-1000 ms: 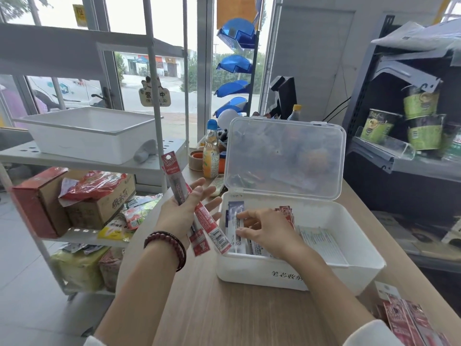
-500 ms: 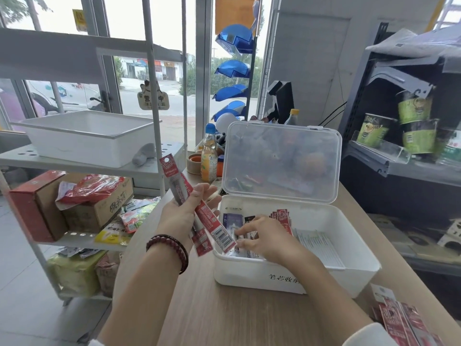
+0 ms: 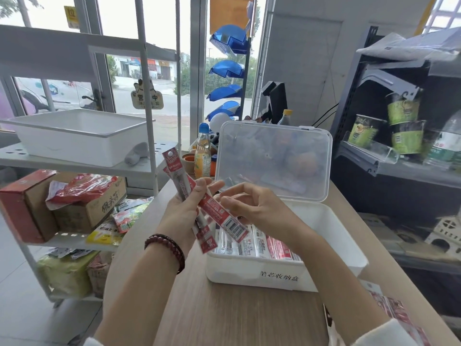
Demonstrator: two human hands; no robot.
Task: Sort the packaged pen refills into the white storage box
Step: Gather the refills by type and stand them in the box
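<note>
My left hand [image 3: 183, 211] grips a few red-and-white packaged pen refills [image 3: 219, 216], fanned out above the left end of the white storage box [image 3: 274, 277]. The box stands on the wooden counter with its clear lid [image 3: 273, 159] upright. More refill packs [image 3: 264, 243] lie flat inside its left half. My right hand [image 3: 252, 208] hovers over the box, fingers loosely bent, its fingertips right by the packs held in my left hand; whether they touch is unclear. It holds nothing.
More red refill packs [image 3: 399, 318] lie on the counter at the lower right. Drink bottles [image 3: 202, 156] stand behind the box. A white rack with a tub [image 3: 79, 136] and snack cartons is on the left; a dark shelf with green cups [image 3: 404, 126] on the right.
My right hand has come up out of the box, where it was arranging packs, and moved left toward the refills in my left hand. My left hand has kept its grip.
</note>
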